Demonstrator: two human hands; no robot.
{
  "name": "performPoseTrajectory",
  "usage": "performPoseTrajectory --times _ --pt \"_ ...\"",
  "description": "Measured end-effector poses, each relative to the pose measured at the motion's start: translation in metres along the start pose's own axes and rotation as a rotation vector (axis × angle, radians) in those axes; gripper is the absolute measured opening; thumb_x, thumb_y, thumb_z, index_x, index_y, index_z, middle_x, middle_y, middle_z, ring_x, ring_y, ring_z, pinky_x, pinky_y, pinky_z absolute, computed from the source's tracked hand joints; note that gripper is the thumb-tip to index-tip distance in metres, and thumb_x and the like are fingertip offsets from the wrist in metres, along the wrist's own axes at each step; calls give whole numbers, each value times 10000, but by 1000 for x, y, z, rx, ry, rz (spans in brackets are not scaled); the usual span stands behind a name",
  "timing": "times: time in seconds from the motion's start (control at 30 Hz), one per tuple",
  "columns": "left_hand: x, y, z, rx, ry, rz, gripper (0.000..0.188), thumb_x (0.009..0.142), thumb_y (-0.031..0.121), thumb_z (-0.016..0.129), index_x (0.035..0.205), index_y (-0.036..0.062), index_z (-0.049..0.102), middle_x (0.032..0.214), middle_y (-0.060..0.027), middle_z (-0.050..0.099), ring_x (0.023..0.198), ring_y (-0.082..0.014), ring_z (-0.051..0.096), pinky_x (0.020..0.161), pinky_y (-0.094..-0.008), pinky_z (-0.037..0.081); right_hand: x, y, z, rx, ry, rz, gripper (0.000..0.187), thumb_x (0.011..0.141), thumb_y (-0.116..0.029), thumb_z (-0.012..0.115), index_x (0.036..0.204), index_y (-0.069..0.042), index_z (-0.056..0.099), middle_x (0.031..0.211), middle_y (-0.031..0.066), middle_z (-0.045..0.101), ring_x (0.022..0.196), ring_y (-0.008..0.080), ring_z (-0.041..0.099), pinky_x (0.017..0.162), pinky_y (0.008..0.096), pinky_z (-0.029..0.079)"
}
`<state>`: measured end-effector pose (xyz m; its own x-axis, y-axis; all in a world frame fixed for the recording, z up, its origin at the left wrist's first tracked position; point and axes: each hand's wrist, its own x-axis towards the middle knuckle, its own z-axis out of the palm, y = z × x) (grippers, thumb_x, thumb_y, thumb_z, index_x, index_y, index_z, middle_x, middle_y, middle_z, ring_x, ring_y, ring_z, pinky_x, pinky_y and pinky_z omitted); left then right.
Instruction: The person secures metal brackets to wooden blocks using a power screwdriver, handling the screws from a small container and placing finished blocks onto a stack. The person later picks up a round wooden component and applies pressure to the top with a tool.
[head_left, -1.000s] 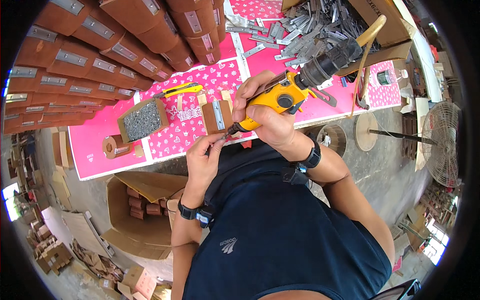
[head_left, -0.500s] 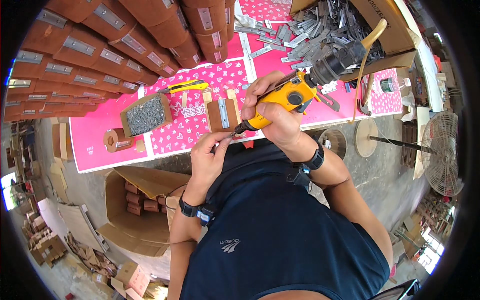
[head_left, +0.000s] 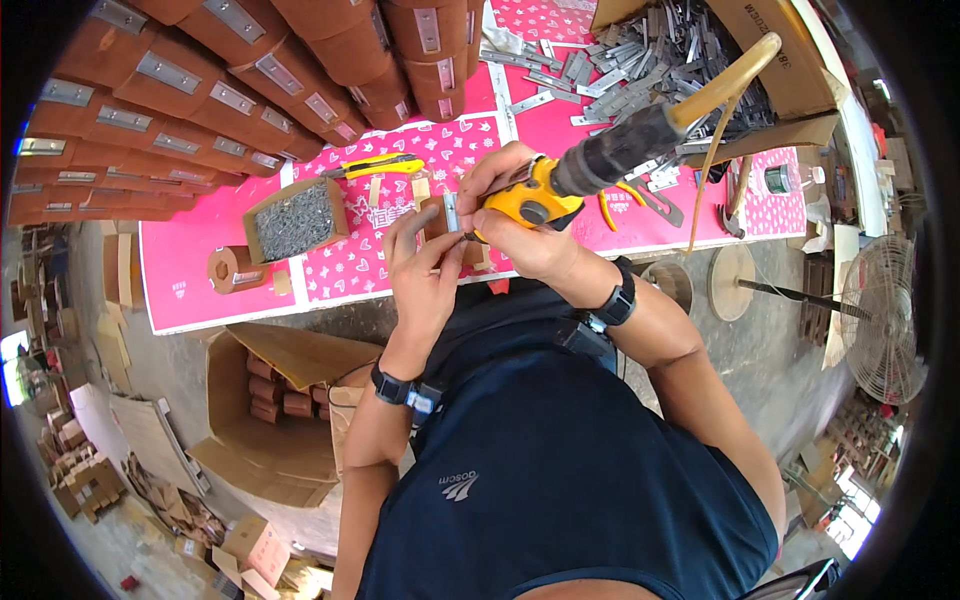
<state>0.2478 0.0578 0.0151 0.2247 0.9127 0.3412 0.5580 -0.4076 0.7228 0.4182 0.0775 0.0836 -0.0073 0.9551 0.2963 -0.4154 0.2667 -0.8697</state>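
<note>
My right hand [head_left: 520, 220] grips a yellow and black power drill [head_left: 580, 170], its tip pointing left at a small brown wooden block with a metal plate [head_left: 445, 215] on the pink table [head_left: 180, 280]. My left hand [head_left: 420, 265] is at the drill tip, fingers pinched together around something too small to make out, touching the block.
A small box of screws [head_left: 292, 218] and a yellow utility knife [head_left: 375, 167] lie left of the block. Stacked brown blocks with metal plates [head_left: 200, 90] fill the far left; loose metal plates [head_left: 640, 50] lie far right. An open carton [head_left: 270, 400] stands below the table, a fan [head_left: 885, 320] at right.
My left hand has risen from below the table edge up to the drill tip and block. The drill has shifted slightly right and nearer the block.
</note>
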Motion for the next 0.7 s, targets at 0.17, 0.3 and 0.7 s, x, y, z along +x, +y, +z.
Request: performPoseTrajectory --times 0.17,0.3,0.7 --pt "-1 -11 9 13 26 -64 189 789 81 784 977 96 799 1312 -112 623 1281 -336 490 1087 -442 413 5 16 -1 -113 -100 -28 293 819 113 572 1077 -17 520 967 118 637 860 158 631 786 319 547" --pt "-2 -9 12 -46 -12 -193 191 791 90 784 982 89 797 1359 -142 592 1292 -344 486 1086 -441 416 8 18 0 -145 -92 -13 294 817 115 576 1074 -15 521 957 117 641 863 159 642 789 316 553" --pt "-13 -21 15 -128 -42 -84 847 695 191 904 1423 60 493 1473 -177 495 1310 -384 493 1094 -474 426 7 34 6 -88 30 55 236 774 48 672 983 -29 594 863 52 654 787 115 637 720 284 531"
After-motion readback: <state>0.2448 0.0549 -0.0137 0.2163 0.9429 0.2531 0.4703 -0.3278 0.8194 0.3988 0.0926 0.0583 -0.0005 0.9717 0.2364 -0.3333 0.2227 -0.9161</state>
